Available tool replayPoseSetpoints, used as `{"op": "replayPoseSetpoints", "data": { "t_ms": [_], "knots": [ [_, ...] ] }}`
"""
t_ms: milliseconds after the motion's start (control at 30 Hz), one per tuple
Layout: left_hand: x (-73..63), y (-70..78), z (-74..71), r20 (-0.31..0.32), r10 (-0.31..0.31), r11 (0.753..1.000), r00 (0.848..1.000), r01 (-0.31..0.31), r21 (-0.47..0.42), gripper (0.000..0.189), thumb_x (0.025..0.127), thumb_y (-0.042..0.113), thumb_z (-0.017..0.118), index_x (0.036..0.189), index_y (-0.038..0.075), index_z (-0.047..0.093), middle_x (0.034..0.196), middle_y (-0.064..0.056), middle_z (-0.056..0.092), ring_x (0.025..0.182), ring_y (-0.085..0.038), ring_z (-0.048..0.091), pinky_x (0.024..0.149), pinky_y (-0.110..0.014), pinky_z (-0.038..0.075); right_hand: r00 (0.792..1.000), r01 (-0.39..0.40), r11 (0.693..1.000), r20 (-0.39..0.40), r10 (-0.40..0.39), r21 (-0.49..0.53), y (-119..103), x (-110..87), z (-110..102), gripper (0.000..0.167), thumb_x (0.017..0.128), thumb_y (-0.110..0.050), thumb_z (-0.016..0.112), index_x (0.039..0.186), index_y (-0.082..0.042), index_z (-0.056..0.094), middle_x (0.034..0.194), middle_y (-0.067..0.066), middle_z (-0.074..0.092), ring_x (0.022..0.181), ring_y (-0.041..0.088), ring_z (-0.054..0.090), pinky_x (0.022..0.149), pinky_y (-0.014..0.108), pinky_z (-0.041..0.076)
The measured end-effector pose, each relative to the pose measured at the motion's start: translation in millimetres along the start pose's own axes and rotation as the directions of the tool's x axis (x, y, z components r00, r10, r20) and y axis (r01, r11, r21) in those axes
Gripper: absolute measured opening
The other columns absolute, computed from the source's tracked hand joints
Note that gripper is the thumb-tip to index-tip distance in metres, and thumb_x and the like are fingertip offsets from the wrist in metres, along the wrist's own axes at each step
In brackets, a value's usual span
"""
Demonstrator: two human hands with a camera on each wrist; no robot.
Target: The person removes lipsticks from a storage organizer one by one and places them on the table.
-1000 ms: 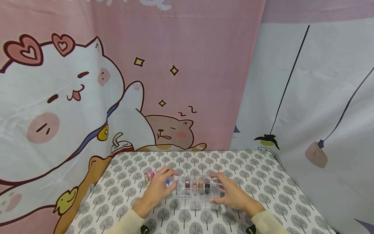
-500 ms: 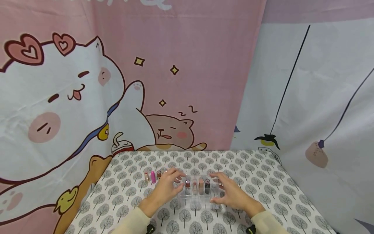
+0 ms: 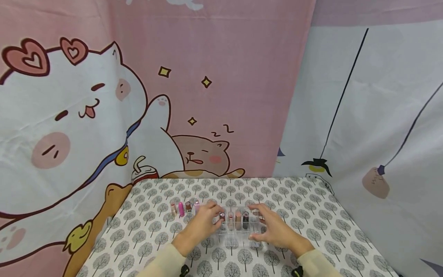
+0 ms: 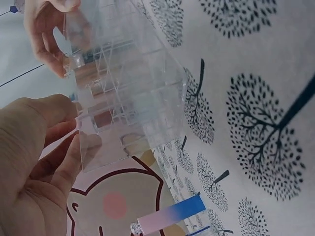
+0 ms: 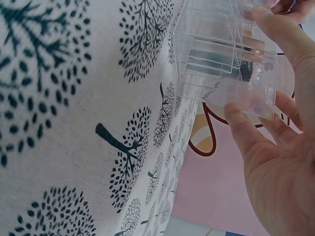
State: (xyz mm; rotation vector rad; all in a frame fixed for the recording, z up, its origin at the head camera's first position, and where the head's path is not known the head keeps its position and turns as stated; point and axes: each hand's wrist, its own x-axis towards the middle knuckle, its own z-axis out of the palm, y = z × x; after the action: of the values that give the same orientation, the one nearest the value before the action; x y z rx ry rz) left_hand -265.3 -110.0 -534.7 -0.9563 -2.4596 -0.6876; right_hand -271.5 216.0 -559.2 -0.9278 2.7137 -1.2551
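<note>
A clear plastic lipstick organizer (image 3: 231,241) stands on the table between my hands. Its back row holds a dark-red-topped lipstick (image 3: 222,216), a pinkish clear one (image 3: 230,220), a tan one (image 3: 238,221) and a black one (image 3: 245,221). My right hand (image 3: 273,227) grips the organizer's right end, thumb at the front and fingers toward the back. My left hand (image 3: 204,222) is at the left end, with thumb and fingers curved and apart around the top corner by the dark-red lipstick. In the left wrist view, some left fingertips (image 4: 91,142) show through the clear wall.
Left of the organizer, loose lipsticks stand in a row: a pale gold one (image 3: 174,209), a magenta one (image 3: 181,209), a brown one (image 3: 188,206) and a pink-to-blue one (image 4: 172,215). A tree-print cloth (image 3: 297,215) covers the table. A cartoon curtain (image 3: 242,96) hangs behind.
My left hand has moved right, from beside the loose lipsticks to the organizer's left end at the dark-red lipstick, uncovering the loose row. My right hand has stayed in place.
</note>
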Motion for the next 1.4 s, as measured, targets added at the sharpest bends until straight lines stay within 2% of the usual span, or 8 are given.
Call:
{"op": "replayPoseSetpoints", "data": {
  "t_ms": [100, 267, 400, 600, 833, 1100, 1300, 1400],
  "knots": [
    [-0.4, 0.5, 0.9, 0.022, 0.012, 0.999, 1.0, -0.013, 0.042, 0.028, 0.095, 0.001, 0.094, 0.121, 0.003, 0.083, 0.11, -0.011, 0.078, 0.096, -0.024, 0.083, 0.086, -0.012, 0.069, 1.0, -0.002, 1.0, 0.002, 0.002, 0.0, -0.7, -0.3, 0.1, 0.103, 0.089, -0.032, 0.103, 0.172, -0.012, 0.047, 0.175, 0.015, 0.053, 0.16, 0.049, 0.057, 0.125, 0.054, 0.059],
    [0.2, 0.3, 2.4, 0.074, -0.008, 0.997, 0.997, 0.002, 0.081, 0.025, 0.098, 0.003, 0.091, 0.123, 0.003, 0.084, 0.11, -0.009, 0.079, 0.095, -0.022, 0.083, 0.083, -0.008, 0.066, 1.0, -0.008, 1.0, -0.001, 0.008, -0.005, -1.8, -0.7, -0.4, 0.101, 0.089, -0.032, 0.103, 0.171, -0.016, 0.047, 0.175, 0.014, 0.053, 0.16, 0.047, 0.057, 0.126, 0.054, 0.059],
    [1.6, 0.3, 3.2, 0.083, -0.022, 0.995, 0.996, 0.014, 0.098, 0.025, 0.099, 0.004, 0.091, 0.122, 0.003, 0.084, 0.111, -0.009, 0.08, 0.096, -0.02, 0.083, 0.084, -0.009, 0.067, 1.0, -0.009, 1.0, 0.0, 0.009, -0.01, -1.5, -0.6, -0.2, 0.1, 0.09, -0.032, 0.103, 0.171, -0.02, 0.047, 0.175, 0.013, 0.053, 0.16, 0.046, 0.057, 0.126, 0.053, 0.06],
    [3.8, 1.9, 2.7, 0.101, -0.041, 0.995, 0.994, 0.031, 0.1, 0.021, 0.101, 0.004, 0.09, 0.122, 0.004, 0.087, 0.109, -0.008, 0.078, 0.092, -0.016, 0.081, 0.08, -0.006, 0.064, 1.0, -0.014, 1.0, 0.005, 0.014, -0.016, -1.3, -0.4, 0.3, 0.101, 0.089, -0.032, 0.103, 0.171, -0.017, 0.047, 0.175, 0.014, 0.053, 0.16, 0.046, 0.058, 0.126, 0.053, 0.06],
    [5.3, 2.3, 1.0, 0.095, -0.063, 0.998, 0.993, 0.06, 0.036, 0.016, 0.102, 0.001, 0.088, 0.117, 0.004, 0.089, 0.108, -0.01, 0.077, 0.093, -0.02, 0.082, 0.08, -0.006, 0.065, 1.0, -0.008, 0.999, 0.001, 0.008, -0.037, -2.4, 1.3, -0.1, 0.104, 0.088, -0.03, 0.103, 0.172, -0.012, 0.046, 0.175, 0.016, 0.053, 0.159, 0.047, 0.058, 0.125, 0.052, 0.06],
    [3.8, -2.1, 4.5, 0.078, -0.04, 0.998, 0.996, 0.035, 0.055, 0.021, 0.099, 0.002, 0.09, 0.12, 0.003, 0.089, 0.113, -0.009, 0.08, 0.099, -0.019, 0.084, 0.083, -0.008, 0.066, 1.0, -0.011, 0.999, -0.003, 0.011, -0.037, -5.9, 0.3, 0.2, 0.102, 0.087, -0.028, 0.103, 0.171, -0.014, 0.047, 0.175, 0.016, 0.053, 0.158, 0.049, 0.058, 0.124, 0.052, 0.06],
    [6.4, -1.7, 3.9, 0.091, -0.094, 0.995, 0.991, 0.091, 0.036, 0.02, 0.099, 0.005, 0.091, 0.12, 0.005, 0.09, 0.111, -0.007, 0.081, 0.098, -0.016, 0.082, 0.081, -0.007, 0.065, 1.0, -0.009, 0.999, -0.006, 0.008, -0.039, -4.9, 0.9, -0.4, 0.104, 0.088, -0.031, 0.103, 0.172, -0.011, 0.046, 0.175, 0.016, 0.053, 0.158, 0.048, 0.059, 0.124, 0.053, 0.06],
    [6.6, -1.1, 4.6, 0.081, -0.098, 0.994, 0.992, 0.095, 0.045, 0.02, 0.098, 0.005, 0.092, 0.118, 0.006, 0.09, 0.108, -0.006, 0.081, 0.094, -0.014, 0.081, 0.078, -0.006, 0.064, 1.0, -0.015, 0.999, -0.003, 0.015, -0.034, -3.5, 0.6, 0.1, 0.103, 0.089, -0.034, 0.103, 0.172, -0.014, 0.046, 0.175, 0.014, 0.053, 0.159, 0.045, 0.058, 0.125, 0.052, 0.06]
  ]
}}
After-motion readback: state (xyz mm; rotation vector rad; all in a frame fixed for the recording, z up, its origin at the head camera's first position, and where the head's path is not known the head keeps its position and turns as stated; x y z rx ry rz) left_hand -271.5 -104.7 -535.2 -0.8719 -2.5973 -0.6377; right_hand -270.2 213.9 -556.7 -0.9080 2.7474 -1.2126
